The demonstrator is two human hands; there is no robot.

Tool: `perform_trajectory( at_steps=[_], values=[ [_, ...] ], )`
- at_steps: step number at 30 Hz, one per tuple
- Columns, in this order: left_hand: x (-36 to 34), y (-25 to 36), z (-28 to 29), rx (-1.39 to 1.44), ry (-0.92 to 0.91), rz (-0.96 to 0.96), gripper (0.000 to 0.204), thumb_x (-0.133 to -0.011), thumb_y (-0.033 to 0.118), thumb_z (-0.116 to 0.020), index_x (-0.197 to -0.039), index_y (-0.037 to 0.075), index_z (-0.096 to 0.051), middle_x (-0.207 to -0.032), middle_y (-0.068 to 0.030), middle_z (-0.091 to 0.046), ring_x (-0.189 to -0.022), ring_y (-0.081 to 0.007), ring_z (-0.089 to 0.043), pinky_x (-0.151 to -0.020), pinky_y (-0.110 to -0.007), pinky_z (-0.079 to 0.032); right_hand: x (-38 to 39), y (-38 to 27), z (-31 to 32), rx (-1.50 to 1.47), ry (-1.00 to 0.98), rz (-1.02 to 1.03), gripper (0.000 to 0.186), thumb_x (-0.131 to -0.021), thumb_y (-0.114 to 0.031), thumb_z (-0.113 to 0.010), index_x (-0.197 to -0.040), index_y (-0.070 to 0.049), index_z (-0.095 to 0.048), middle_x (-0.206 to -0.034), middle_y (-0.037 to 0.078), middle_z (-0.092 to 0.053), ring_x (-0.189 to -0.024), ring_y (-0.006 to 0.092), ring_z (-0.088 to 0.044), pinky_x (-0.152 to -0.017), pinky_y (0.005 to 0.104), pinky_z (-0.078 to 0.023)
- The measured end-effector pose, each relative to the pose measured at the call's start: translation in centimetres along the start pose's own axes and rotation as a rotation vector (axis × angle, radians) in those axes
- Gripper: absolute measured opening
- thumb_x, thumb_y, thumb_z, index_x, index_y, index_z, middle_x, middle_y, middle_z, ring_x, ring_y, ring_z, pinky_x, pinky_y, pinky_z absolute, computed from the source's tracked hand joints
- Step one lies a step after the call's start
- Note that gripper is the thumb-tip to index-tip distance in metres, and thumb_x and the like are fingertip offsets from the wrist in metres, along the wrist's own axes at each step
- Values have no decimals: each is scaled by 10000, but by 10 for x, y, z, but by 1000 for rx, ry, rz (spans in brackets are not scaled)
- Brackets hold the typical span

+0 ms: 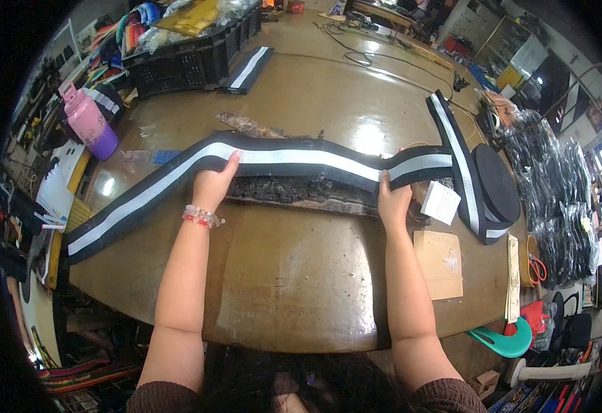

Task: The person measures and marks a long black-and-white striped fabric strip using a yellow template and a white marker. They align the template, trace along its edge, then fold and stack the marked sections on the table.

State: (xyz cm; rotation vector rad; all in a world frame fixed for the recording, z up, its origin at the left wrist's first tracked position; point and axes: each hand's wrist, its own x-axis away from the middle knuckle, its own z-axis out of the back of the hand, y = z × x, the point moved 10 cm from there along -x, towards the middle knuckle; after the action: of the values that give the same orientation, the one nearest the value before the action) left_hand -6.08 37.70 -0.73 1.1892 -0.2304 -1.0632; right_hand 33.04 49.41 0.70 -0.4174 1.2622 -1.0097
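A wide black strap with a white centre stripe [322, 157] stretches across the worktable over a dark, rough wooden board [294, 193]. My left hand [213, 180], with a beaded bracelet, grips it left of the middle, thumb on top. My right hand [394, 193] grips it farther right, fingers partly hidden. The strap's left end angles down toward the near-left edge. At right it meets an upright-leaning length of the same strap beside a black roll [497, 182]. A small white paper pad [441, 203] lies by my right hand.
A pink-purple bottle [89, 124], a black crate of goods [177, 69] and cables [356, 51] sit around the glossy table [301, 275]. Cardboard [437, 265], orange scissors [536, 270] and a green curved tool [507, 336] lie at right, near stacked wrapped packages [549, 206]. A person works far back.
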Motion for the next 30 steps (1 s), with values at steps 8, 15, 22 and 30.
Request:
perform_trajectory(
  at_steps=[8,15,22,30],
  values=[
    [-1,-8,-4,6,-35,38,507,-857,478,-624,-877,-28,-658,-854,-141,-689,-800,-280,-652,-738,-352,-486,1,4,3,11,-23,-82,484,-883,-43,-584,-1342,-1,-436,-1185,197,-591,-1057,264,-561,-950,330,-391],
    [-2,-29,-5,-131,-53,187,539,-853,490,-612,-920,-42,-656,-943,-194,-684,-895,-302,-659,-760,-364,-484,-1,6,6,-54,58,-137,419,-859,-27,-591,-1262,45,-503,-1175,190,-602,-1084,264,-570,-957,331,-397],
    [-1,6,33,399,141,38,346,-882,284,-670,-1012,-36,-647,-1020,-52,-656,-935,-151,-591,-844,-299,-449,-21,-135,83,-265,-271,-172,348,-780,-109,-757,-1048,49,-600,-950,108,-670,-862,188,-633,-804,320,-499],
    [31,50,55,970,304,149,297,-881,158,-675,-1123,-5,-617,-1120,-60,-628,-997,-126,-580,-889,-284,-448,29,-59,12,849,-678,-178,541,-691,-423,-811,-851,63,-638,-684,180,-646,-652,290,-648,-635,377,-518]
  ],
)
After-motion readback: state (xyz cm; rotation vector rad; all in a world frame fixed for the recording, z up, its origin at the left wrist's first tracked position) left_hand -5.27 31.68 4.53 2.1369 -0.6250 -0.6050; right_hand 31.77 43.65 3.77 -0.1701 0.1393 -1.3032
